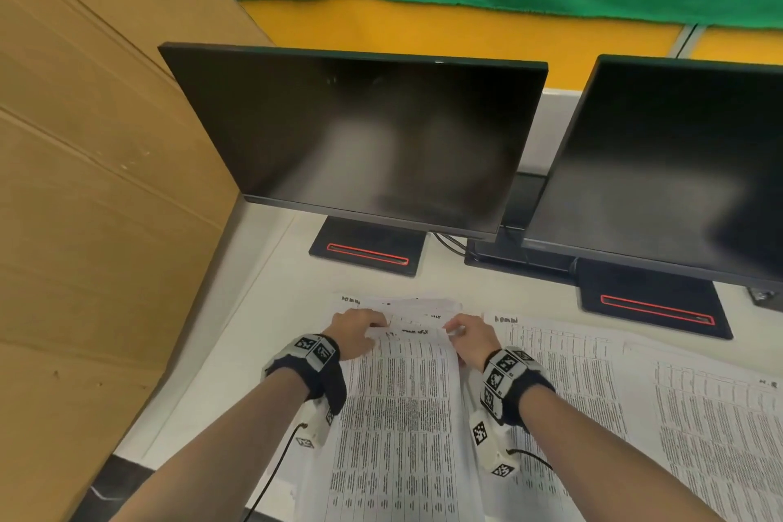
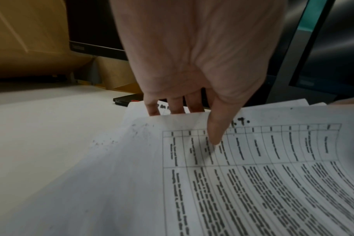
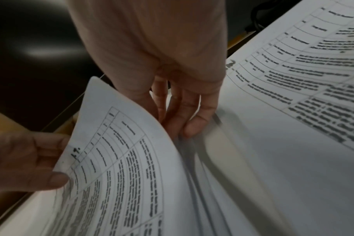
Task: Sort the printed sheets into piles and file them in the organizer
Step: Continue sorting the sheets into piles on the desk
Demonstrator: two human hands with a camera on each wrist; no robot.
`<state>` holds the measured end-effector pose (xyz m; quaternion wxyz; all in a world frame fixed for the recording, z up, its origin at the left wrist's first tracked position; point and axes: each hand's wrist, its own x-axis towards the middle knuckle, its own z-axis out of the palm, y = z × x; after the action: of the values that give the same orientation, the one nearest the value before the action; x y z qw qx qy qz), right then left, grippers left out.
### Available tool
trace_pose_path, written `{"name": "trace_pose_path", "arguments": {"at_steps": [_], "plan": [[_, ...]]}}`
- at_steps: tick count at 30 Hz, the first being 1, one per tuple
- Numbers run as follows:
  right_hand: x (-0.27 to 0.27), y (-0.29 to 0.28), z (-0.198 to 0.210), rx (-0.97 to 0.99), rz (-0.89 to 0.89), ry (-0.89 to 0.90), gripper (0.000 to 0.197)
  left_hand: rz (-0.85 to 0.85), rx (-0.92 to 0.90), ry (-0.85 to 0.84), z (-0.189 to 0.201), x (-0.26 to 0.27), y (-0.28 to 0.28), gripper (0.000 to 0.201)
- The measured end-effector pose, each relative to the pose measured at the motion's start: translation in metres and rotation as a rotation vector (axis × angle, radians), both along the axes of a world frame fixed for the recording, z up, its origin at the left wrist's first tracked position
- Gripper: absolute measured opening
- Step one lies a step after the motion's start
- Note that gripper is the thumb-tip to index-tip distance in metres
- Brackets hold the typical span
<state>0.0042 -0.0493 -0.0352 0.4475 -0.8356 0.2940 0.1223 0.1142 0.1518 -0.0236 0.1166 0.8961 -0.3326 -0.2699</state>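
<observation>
White tabletop (image 1: 262, 309), two dark monitors (image 1: 360, 140) at the far side. Both hands pinch the top sheet (image 1: 402, 394) of the near stack: left hand (image 1: 354, 333) at its far-left corner, right hand (image 1: 472, 337) far-right. More sheets (image 1: 593, 394) lie right.
</observation>
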Motion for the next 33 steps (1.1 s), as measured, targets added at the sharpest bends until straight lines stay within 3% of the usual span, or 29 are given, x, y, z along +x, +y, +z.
{"name": "trace_pose_path", "arguments": {"at_steps": [6,9,12,13,16,20,25,27,30,33], "plan": [[0.001,0.003,-0.005,-0.067,0.085,-0.007,0.04,-0.09,-0.033,-0.116,-0.006,-0.005,0.0,0.027],[0.004,0.003,-0.006,-0.185,0.144,-0.004,0.029,-0.099,-0.052,-0.147,-0.007,-0.008,0.0,0.031],[0.003,0.004,-0.003,-0.2,0.083,-0.119,0.003,-0.09,-0.064,-0.15,-0.006,-0.01,0.0,0.032],[0.003,0.003,-0.004,-0.19,0.067,-0.153,0.013,-0.089,-0.074,-0.157,-0.006,-0.011,0.0,0.031],[-0.002,0.001,-0.004,-0.125,0.12,-0.223,0.029,-0.089,-0.162,-0.239,-0.008,-0.013,0.001,0.026],[-0.013,0.002,-0.007,0.129,0.246,-0.178,0.012,-0.166,-0.293,-0.338,-0.008,-0.02,0.0,0.026],[-0.016,-0.002,-0.006,0.343,0.029,-0.126,0.051,-0.16,-0.297,-0.451,-0.015,-0.03,0.01,0.019],[-0.013,-0.007,-0.003,0.388,-0.088,-0.151,0.048,-0.163,-0.312,-0.459,-0.016,-0.032,0.012,0.022],[-0.007,-0.009,0.001,0.395,-0.055,-0.142,0.028,-0.153,-0.322,-0.438,-0.019,-0.034,0.015,0.021],[-0.004,-0.006,0.001,0.371,-0.01,-0.099,0.035,-0.109,-0.303,-0.365,-0.017,-0.037,0.014,0.008]]}}
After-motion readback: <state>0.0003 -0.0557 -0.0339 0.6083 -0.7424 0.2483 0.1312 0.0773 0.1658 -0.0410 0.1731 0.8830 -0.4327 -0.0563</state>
